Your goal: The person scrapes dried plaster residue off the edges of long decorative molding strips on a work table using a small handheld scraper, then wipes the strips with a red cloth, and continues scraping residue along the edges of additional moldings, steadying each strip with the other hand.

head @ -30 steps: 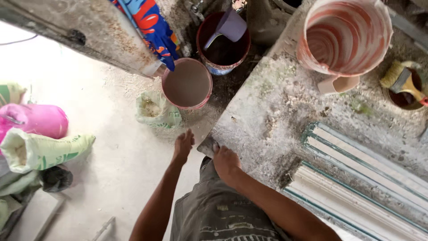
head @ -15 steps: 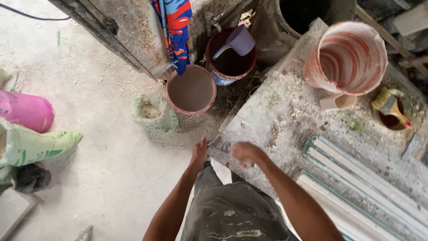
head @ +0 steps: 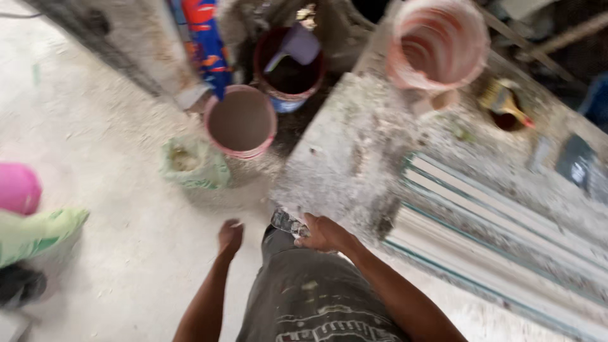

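Observation:
My right hand [head: 324,233] rests at the near corner of a plaster-crusted work table [head: 354,152], its fingers closed on a small flat speckled scraper [head: 286,222] that sticks out to the left. The blur hides the scraper's exact shape. Hanging free over the dusty floor, my left hand [head: 230,237] has curled fingers and nothing in it. Beyond the hands, a pink bucket [head: 240,120] of grey mix stands on the floor.
A dark red bucket [head: 288,69] holds a purple scoop. A big pink-white bucket [head: 437,44] and a brush in a pot [head: 503,101] sit on the table. White moulding strips [head: 494,228] lie at right. Green bags [head: 190,164] and a pink container [head: 16,187] lie on the floor at left.
My left hand came off the table corner and dropped toward the floor side. My right hand lifted, then settled at the corner, closed on the scraper. The view shifted.

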`<state>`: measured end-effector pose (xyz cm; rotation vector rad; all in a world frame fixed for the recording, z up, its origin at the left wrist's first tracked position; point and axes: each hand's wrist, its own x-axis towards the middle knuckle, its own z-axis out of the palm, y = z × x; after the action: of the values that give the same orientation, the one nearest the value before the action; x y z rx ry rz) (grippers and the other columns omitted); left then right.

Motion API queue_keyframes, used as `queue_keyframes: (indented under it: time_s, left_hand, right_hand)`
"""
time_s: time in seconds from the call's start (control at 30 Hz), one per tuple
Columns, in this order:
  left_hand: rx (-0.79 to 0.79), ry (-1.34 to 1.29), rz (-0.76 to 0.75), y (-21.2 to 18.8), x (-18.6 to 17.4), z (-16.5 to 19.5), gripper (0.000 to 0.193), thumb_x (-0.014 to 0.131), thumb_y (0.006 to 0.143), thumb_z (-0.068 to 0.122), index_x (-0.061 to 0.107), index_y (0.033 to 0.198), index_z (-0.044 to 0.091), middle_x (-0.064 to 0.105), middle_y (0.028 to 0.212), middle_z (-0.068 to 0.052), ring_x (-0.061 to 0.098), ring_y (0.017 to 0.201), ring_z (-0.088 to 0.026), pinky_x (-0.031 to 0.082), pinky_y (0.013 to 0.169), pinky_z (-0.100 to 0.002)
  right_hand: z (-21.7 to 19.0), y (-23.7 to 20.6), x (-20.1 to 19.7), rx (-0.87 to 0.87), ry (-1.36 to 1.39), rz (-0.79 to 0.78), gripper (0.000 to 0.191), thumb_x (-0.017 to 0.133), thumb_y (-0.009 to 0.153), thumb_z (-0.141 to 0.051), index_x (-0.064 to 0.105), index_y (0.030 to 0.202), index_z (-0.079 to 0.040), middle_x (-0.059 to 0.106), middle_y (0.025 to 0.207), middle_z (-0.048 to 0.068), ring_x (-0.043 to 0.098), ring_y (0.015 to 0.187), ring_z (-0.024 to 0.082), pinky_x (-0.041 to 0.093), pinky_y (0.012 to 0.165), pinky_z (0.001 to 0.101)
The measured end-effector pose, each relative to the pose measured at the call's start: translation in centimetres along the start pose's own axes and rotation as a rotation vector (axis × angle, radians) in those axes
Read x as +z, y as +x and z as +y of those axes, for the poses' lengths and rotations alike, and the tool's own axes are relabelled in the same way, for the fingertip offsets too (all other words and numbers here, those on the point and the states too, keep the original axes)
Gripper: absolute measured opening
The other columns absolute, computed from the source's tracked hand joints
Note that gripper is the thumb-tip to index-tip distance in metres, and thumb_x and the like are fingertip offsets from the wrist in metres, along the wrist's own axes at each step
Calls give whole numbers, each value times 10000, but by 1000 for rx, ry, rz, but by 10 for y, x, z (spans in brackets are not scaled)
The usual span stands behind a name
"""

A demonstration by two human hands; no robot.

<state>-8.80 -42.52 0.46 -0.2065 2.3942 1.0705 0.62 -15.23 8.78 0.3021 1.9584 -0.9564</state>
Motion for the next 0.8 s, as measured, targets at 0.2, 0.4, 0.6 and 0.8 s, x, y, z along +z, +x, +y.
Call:
queue_keyframes:
  time_s: [0.2, 0.4, 0.6, 0.8]
  left_hand:
    - [-241, 613, -261, -78, -2, -41, 535, 509, 1020, 576, 795, 1113, 134, 711, 1268, -141, 627, 1216, -387, 500, 999, -574]
    - [174, 560, -194, -163, 85, -44, 407, 684, 851, 275, 671, 1240, 156, 668, 1309, -149, 611, 1238, -385, 512, 998, -564]
    - [649, 687, -414, -284, 234, 2, 312, 698, 884, 437, 752, 947, 137, 765, 969, -118, 733, 1012, -340, 578, 888, -500]
    - [899, 932, -703, -414, 370, 43, 357, 554, 1048, 502, 718, 1015, 186, 758, 950, -124, 735, 939, -320, 522, 900, -499]
  right_hand:
    - [161, -100, 100, 55, 212, 376, 370, 728, 976, -287, 605, 1155, 13, 706, 803, 120, 696, 654, 207, 546, 560, 394]
    - [297, -233, 304, 275, 1501, 878, 323, 705, 889, -123, 484, 1119, -77, 514, 633, 64, 519, 454, 184, 436, 384, 371]
    - [354, -364, 538, 1019, 1458, 838, 289, 728, 875, -173, 570, 1019, 21, 611, 623, 112, 599, 502, 234, 476, 444, 402]
    - [379, -379, 615, 1069, 1682, 859, 339, 742, 863, -214, 588, 1072, 4, 637, 694, 124, 624, 585, 245, 494, 521, 404]
